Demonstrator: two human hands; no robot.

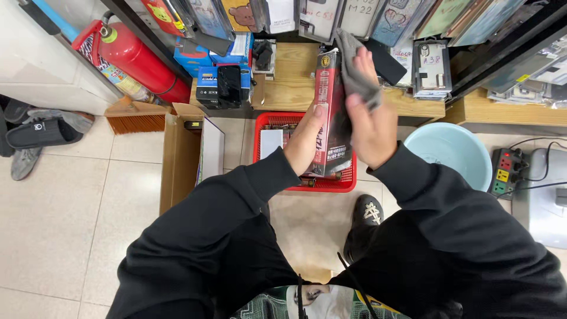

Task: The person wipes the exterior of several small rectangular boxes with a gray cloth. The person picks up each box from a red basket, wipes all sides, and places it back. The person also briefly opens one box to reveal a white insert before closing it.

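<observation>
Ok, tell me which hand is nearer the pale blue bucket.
Right. The right hand, holding a grey cloth, is just left of the bucket; the left hand grips the red box farther left.

I have a single view, from the camera worn on the head, looking almost straight down past the chest and black sleeves to the tiled floor [65, 207]. It sits close above the hands; the frame's top edge reaches a low wooden shelf [292, 82]
</observation>
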